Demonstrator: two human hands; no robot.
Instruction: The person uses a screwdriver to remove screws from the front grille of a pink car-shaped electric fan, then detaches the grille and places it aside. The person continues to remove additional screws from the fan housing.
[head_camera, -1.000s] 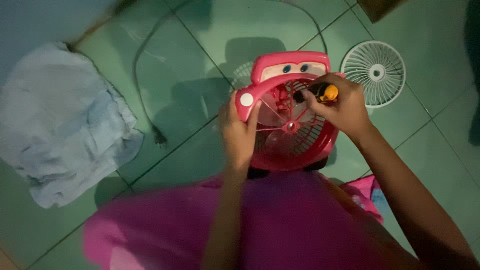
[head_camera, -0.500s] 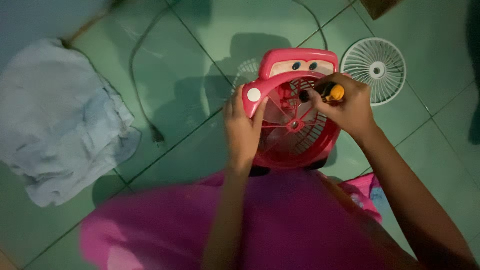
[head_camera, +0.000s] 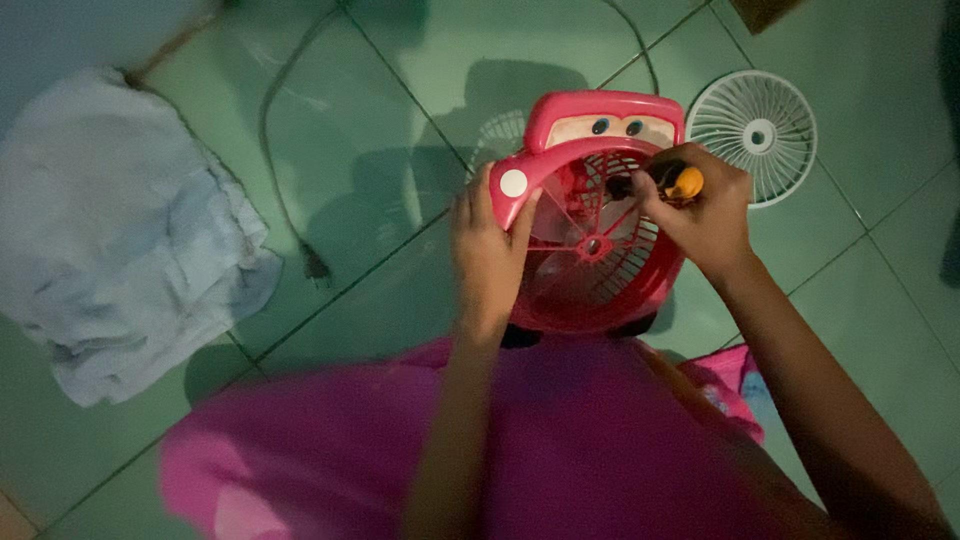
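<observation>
Pale cloth (head_camera: 120, 230) lies far left, then your left hand (head_camera: 487, 255) clamps the red fan housing (head_camera: 590, 240) by its left rim, while your right hand (head_camera: 705, 215), fingers closed on the yellow-handled screwdriver (head_camera: 670, 180), points its shaft leftward into the grille, the white grille (head_camera: 752, 135) lying beyond.

The shaft and tip of the short screwdriver with a yellow and black handle (head_camera: 672, 180) are hidden behind the right hand (head_camera: 705, 215) and the rear grille ribs of the red plastic car-shaped fan housing (head_camera: 600, 225), so where the tip sits cannot be told. The left hand (head_camera: 488, 255) covers the housing's left rim, and its fingers (head_camera: 520, 215) hide part of the clear blade. The housing's lower edge disappears behind the blurred pink shirt (head_camera: 520, 440). The thin dark power cord (head_camera: 275, 170) runs out past the top edge. The pale crumpled cloth (head_camera: 110, 220) is cut by the left edge.
</observation>
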